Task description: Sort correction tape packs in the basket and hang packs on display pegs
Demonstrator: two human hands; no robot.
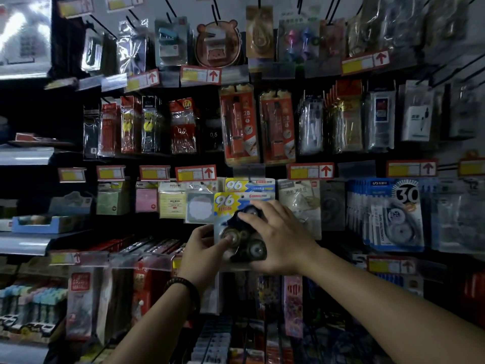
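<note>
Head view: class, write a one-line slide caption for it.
Left hand and right hand hold a 96 correction tape pack before a matching hung pack.

blue-and-yellow correction tape pack (237, 206), red-arrowed yellow price tags (195, 173), dark beaded bracelet (187, 287)

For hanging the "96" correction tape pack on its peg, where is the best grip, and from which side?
Grip the 96 pack at its lower left edge, from the side and below, as the left hand does. The blister bulges in the middle, and the top must be free for hanging.

Glossy plastic-and-card correction tape pack (237, 206)
</note>
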